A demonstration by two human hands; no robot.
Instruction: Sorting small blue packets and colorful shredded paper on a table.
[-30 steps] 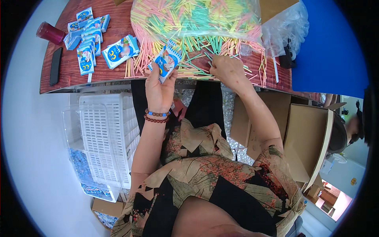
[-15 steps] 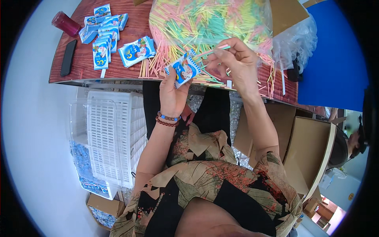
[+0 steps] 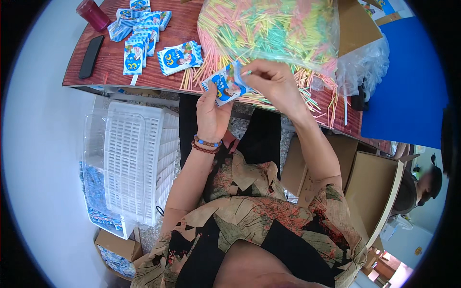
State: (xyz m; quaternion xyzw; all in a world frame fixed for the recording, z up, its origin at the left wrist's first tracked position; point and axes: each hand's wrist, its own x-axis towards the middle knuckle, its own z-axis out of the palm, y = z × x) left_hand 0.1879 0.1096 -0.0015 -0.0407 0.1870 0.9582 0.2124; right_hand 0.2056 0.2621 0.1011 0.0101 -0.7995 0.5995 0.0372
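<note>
My left hand (image 3: pixel 212 115) is closed around the lower end of a small blue-and-white printed packet (image 3: pixel 224 86), held tilted above the table's front edge. At the packet's upper right end, my right hand (image 3: pixel 278 89) pinches thin pastel straws, of which only a pale green tip (image 3: pixel 248 72) shows between the fingers. Most of their length is hidden by the packet and fingers. Behind both hands, a large clear bag (image 3: pixel 269 29) bulges with pink, yellow and green straws, and loose straws (image 3: pixel 312 103) lie along the front edge.
Left on the red wood-grain table (image 3: pixel 113 57) are several similar packets (image 3: pixel 180 57), a phone (image 3: pixel 91 57) and a dark red cup (image 3: pixel 92 15). White plastic baskets (image 3: pixel 129 158) stand below left. A cardboard box (image 3: pixel 370 192) is at lower right; another person (image 3: pixel 415 189) is beyond it.
My right hand has come left and down to the packet, bringing the straws from beside it to its end. The left hand still holds the packet. The whole view has shifted slightly.
</note>
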